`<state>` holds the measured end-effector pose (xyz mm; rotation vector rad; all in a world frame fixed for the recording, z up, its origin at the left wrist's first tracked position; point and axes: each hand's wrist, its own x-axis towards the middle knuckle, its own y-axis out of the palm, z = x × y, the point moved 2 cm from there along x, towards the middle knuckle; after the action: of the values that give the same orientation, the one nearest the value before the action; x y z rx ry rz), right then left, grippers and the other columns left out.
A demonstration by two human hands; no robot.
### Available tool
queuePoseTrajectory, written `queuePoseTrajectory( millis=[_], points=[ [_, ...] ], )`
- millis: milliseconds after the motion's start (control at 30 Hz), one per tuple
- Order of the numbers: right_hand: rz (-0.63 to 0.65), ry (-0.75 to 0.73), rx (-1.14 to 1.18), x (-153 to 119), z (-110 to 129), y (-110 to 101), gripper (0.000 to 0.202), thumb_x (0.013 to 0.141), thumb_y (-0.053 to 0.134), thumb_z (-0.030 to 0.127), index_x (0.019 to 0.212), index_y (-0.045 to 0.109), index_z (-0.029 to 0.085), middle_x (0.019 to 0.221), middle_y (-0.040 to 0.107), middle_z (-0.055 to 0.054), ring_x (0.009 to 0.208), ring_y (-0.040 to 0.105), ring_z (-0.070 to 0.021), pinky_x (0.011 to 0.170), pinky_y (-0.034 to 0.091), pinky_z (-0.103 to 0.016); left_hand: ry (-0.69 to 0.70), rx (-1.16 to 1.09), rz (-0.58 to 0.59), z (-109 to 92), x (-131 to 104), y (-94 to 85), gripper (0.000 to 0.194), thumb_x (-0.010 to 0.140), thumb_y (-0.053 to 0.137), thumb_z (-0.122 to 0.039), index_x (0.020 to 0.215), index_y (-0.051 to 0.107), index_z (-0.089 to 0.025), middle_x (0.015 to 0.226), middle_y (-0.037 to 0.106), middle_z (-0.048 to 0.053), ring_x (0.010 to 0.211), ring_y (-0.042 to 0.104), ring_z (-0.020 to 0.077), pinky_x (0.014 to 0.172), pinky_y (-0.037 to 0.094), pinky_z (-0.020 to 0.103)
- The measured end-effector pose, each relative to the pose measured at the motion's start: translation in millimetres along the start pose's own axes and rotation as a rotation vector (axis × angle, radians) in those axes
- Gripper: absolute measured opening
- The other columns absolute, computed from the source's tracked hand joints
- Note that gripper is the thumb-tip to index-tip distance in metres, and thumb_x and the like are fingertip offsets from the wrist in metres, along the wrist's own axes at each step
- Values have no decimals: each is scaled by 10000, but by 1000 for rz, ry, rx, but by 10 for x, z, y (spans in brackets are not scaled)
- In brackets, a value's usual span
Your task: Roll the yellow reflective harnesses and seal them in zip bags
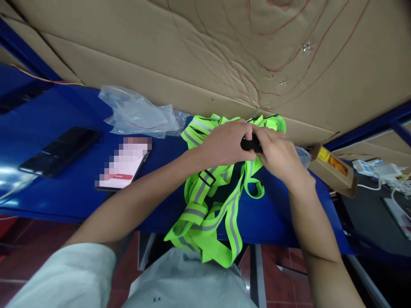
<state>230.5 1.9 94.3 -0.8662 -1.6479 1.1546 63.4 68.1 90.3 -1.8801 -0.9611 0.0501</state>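
Note:
A small black piece [250, 144] is pinched between the fingers of both my hands; its exact kind is partly hidden. My left hand [226, 141] closes on it from the left. From the right, my right hand [278, 149] grips the same piece with thumb and fingers. Under and around them lies a tangle of neon-green reflective straps [197, 194] with grey stripes. A black slider buckle [207, 178] sits on one strap, below my left hand. The lower straps hang over the table's front edge toward my lap.
Crumpled clear plastic bags [138, 113] lie behind on the blue table [276, 214]. To the left are a lit phone [125, 164] and a dark phone [61, 149] with a white cable. An open cardboard box [334, 169] stands right. A cardboard panel [144, 55] rises behind.

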Motion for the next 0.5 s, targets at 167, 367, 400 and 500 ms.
queuePoseTrajectory(
  millis=[167, 367, 400, 500],
  points=[
    [24, 10, -72, -40, 5, -103, 584, 976, 456, 96, 1554, 519, 151, 1297, 700, -172, 1220, 664, -345, 1001, 539, -483, 40, 243, -47, -170, -161, -94, 350, 938, 631, -389, 1222, 649, -185, 1149, 751, 84, 1051, 727, 307, 842, 526, 388],
    [-209, 152, 210, -355, -489, -387, 502, 1048, 526, 225, 1548, 555, 189, 1363, 705, -158, 1218, 693, -259, 1057, 528, -426, 49, 320, 137, -95, -442, -427, 710, 967, 684, -436, 1590, 410, -236, 1368, 686, 113, 1214, 692, 300, 1002, 537, 392],
    [-331, 235, 285, -466, -698, -397, 439, 1074, 516, 287, 1495, 606, 199, 1314, 732, -150, 1172, 719, -243, 1037, 540, -422, 41, 311, 114, -18, -503, -538, 654, 986, 652, -443, 1565, 446, -217, 1364, 683, 113, 1220, 682, 286, 1035, 527, 398],
    [-751, 281, 532, -959, -1436, -366, 390, 1079, 505, 335, 1445, 595, 233, 1423, 662, -148, 1161, 747, -265, 909, 590, -457, -42, 278, -31, 308, -740, -951, 504, 1046, 483, -589, 1308, 663, -197, 1233, 720, 74, 1119, 668, 217, 1061, 510, 385]
  ],
)
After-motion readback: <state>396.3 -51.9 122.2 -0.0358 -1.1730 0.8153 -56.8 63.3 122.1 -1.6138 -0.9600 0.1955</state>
